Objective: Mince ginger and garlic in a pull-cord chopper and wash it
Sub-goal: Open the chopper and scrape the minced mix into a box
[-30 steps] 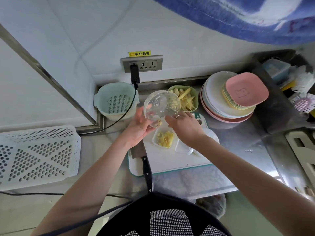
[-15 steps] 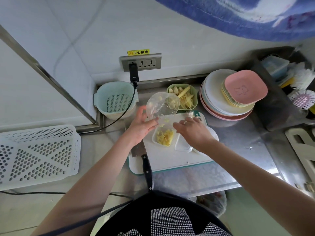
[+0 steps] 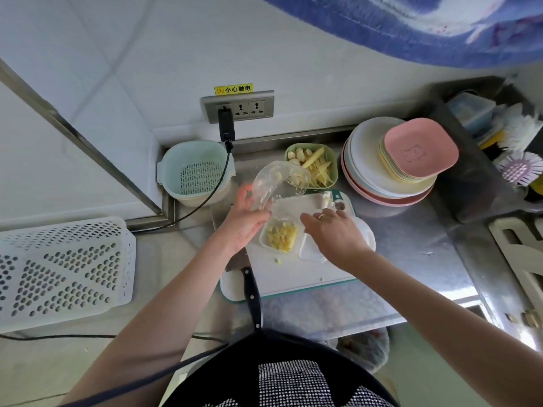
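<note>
Bowl [image 3: 279, 183] tipped in the left hand [image 3: 244, 221], mouth toward the small dish [image 3: 280, 237].
Right hand [image 3: 332, 233], fingers relaxed and empty, hovers right of that dish, above the cutting board [image 3: 293, 277].

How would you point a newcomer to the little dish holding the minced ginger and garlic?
Find the white cutting board on the steel counter. Near its middle sits a small white dish, below the tilted clear chopper bowl that the left hand holds. It alone holds yellow mince; the dish beside it looks empty.

The knife [image 3: 249, 284] blade lies mostly hidden under the left hand [image 3: 241, 223]. The right hand [image 3: 332, 233] covers part of a clear lid [image 3: 311, 251]. The crate [image 3: 61, 271] runs off the left edge
</note>
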